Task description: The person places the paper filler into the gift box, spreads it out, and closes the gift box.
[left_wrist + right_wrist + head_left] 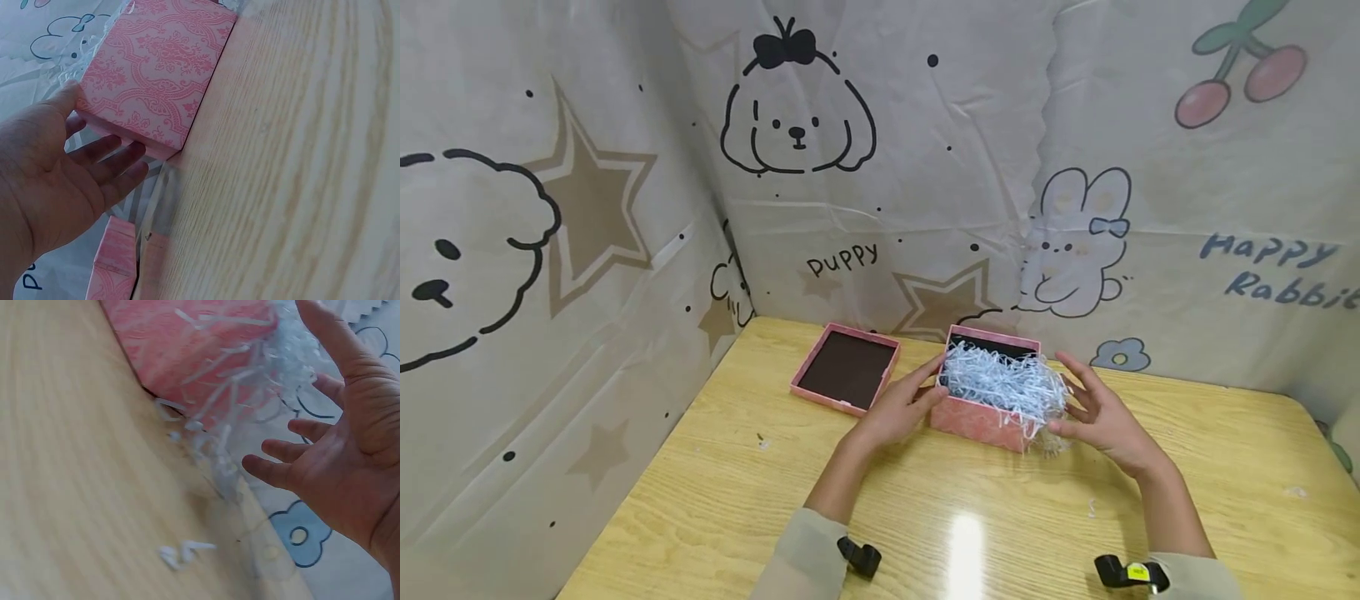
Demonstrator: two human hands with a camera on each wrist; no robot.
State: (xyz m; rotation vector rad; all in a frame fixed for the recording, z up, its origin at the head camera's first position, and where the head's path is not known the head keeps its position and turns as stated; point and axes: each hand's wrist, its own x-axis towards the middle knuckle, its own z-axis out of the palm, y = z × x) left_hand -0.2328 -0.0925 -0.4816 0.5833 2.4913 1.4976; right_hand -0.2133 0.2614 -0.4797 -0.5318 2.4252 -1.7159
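A pink patterned box [976, 423] with a dark inside stands on the table. Pale blue shredded paper [1000, 382] heaps above its rim and spills over its right side, strands hanging to the tabletop. My left hand [901, 408] holds the box's left side, thumb at the front upper corner and fingers against the side wall, as the left wrist view shows. At the right end, my right hand [1108, 425] is spread beside the overhanging paper with fingers apart; whether it touches the strands I cannot tell. Paper hides much of the box's inside.
The box's pink lid [844, 369] lies upturned on the table left of the box, dark inside showing. Small white paper scraps [181, 552] lie on the wooden table [722, 483]. Printed cloth [880, 192] hangs behind and at the left.
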